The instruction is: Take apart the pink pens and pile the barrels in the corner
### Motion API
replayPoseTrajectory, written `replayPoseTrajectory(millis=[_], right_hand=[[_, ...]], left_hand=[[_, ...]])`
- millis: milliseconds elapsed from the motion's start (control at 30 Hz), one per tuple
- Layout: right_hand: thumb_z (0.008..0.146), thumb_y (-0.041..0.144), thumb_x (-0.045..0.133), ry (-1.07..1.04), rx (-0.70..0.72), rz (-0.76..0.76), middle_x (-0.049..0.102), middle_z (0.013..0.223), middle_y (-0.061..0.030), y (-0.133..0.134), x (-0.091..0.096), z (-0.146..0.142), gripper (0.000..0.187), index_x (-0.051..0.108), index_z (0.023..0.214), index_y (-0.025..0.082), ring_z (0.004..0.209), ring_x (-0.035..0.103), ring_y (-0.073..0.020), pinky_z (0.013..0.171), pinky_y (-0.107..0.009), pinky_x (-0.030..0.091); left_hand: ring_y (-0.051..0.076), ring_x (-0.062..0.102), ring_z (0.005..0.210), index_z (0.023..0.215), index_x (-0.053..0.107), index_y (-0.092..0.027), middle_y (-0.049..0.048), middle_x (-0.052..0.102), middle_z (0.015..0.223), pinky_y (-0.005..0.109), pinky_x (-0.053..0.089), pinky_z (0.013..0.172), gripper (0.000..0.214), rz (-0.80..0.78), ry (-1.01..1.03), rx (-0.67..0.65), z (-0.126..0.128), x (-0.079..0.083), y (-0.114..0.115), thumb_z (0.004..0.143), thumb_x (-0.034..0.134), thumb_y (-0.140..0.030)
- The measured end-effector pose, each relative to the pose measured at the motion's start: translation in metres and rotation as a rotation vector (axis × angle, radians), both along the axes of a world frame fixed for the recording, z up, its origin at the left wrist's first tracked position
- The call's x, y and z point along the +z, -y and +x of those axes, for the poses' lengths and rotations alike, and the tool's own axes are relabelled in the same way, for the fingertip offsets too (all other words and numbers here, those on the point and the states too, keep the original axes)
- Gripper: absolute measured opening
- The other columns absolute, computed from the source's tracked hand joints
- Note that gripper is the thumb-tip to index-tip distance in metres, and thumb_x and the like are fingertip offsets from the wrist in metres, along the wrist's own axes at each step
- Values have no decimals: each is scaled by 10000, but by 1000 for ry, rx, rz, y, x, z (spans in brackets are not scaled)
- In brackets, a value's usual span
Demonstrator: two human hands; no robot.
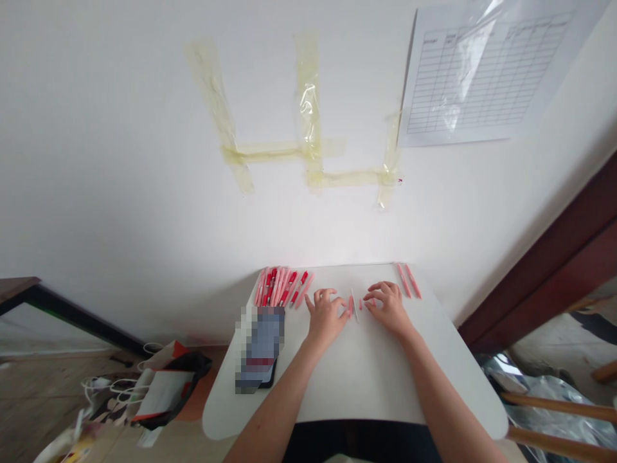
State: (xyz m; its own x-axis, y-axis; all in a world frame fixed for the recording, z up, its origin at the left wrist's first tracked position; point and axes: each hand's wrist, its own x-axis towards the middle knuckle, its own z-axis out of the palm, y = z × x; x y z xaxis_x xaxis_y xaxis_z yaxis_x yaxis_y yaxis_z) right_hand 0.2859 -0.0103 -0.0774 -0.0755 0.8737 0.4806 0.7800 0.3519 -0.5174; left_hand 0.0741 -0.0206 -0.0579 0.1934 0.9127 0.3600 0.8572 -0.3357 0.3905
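The left hand [328, 315] lies palm down on the white worktop [366, 379] with the fingers loosely spread, and its fingertips are just beside a small pink piece [350, 304]. The right hand [388, 307] has the fingers curled and drawn near together. If it pinches something I cannot tell, because the tips are too small to read. Between both hands lies a thin white stick [355, 306], pointing to 12 o'clock, with a second pink bit [360, 303] just beside it on the right. These parts are tiny and what exactly they are is hard to make out. At 10 o'clock from the left hand is a pile of red and pink pens [282, 287], near the far edge. At 1 o'clock from the right hand lie two pink barrels [409, 281], also near the far edge. At 8 o'clock a phone [261, 348] lies close to the left edge, and its face is blurred out. The near half of the worktop is bare, only the forearms cross it. The far edge meets the wall [120, 193], and the lower frame cuts off the near edge.
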Motion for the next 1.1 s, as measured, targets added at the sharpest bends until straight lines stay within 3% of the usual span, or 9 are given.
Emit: replayPoseTrajectory(millis=[233,333,467,867,1100], right_hand=[[862,335,663,8,57,-32,676,1109,-61,3,5,-6,126,734,783,268,1175,464,-293,1079,-532,321],[859,328,670,16,45,-32,680,1107,-59,2,4,-5,117,733,783,265,1173,464,-290,1074,-519,326],[859,326,675,33,29,-15,684,1101,-59,0,2,-3,110,735,794,260,1164,472,-283,1062,-495,334],[881,342,639,24,-6,-42,682,1106,-55,0,2,-2,144,741,824,257,1172,466,-270,1059,-455,329],[873,350,653,44,-20,-54,686,1097,-45,0,2,-3,143,746,816,257,1173,465,-264,1068,-443,312]], left_hand=[[322,442,1271,826,725,-290,58,607,1272,793,150,1131,143,-12,-24,8,9,-5,3,735,821,-346],[315,445,1269,809,731,-273,70,618,1264,784,154,1134,78,9,-29,37,11,-6,2,791,768,-339],[310,439,1278,757,746,-241,88,628,1260,772,131,1145,210,29,-41,84,13,-4,2,872,667,-398],[311,446,1298,747,752,-239,77,630,1307,726,145,1172,122,102,-102,282,2,7,4,816,654,-219],[325,448,1291,756,745,-218,102,625,1294,747,140,1156,147,75,-109,326,1,2,4,830,621,-248]])
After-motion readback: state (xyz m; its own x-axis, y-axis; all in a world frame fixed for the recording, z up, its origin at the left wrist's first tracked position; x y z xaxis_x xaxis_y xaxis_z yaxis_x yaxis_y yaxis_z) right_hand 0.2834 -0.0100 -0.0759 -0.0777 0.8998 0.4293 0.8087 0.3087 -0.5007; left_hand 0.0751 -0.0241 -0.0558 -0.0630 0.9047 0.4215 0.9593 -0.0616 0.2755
